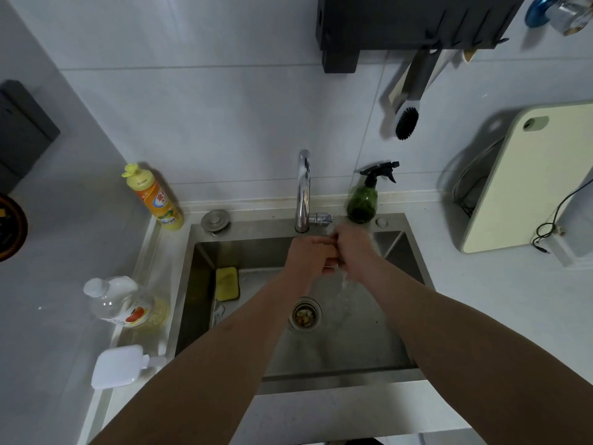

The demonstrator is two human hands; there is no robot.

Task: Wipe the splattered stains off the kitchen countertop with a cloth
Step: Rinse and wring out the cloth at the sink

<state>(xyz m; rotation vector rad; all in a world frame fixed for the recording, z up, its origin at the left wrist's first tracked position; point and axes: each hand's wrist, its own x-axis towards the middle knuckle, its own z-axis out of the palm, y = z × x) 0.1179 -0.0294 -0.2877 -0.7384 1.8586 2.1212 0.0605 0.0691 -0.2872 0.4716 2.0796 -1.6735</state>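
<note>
Bench (481, 300): pale, smooth, matte surface wrapping round the basin on the left, right and near sides. No stains resolvable on it at this sharpness.

Sink (349, 342): rectangular brushed-steel basin set into the bench, straight walls, flat floor, wet sheen under the hands. Round drain strainer (305, 313) in the floor holds pale food scraps.

Cutting board (526, 178): cream, rounded corners, one hanging slot, propped upright against the tiled wall at right.

Tap (303, 191): polished chrome tube, arched, standing at the basin's back rim.

Bottles: orange-and-yellow detergent bottle (155, 197) upright at the back-left corner; green translucent spray bottle (364, 200) with black trigger, just right of the tap; clear bottle (123, 303) with white cap lying on the left ledge; white flat dispenser (118, 366) nearer the viewer.

Sponge (227, 283): yellow, rectangular, soft-edged, leaning in the basin's left side.

Left hand (309, 255) and right hand (353, 248): together over the basin below the tap, fingers curled and overlapping one another, touching. Each grip is bent in; whether either holds anything cannot be told, motion blur.

Cloth: cannot be made out anywhere in view.
</note>
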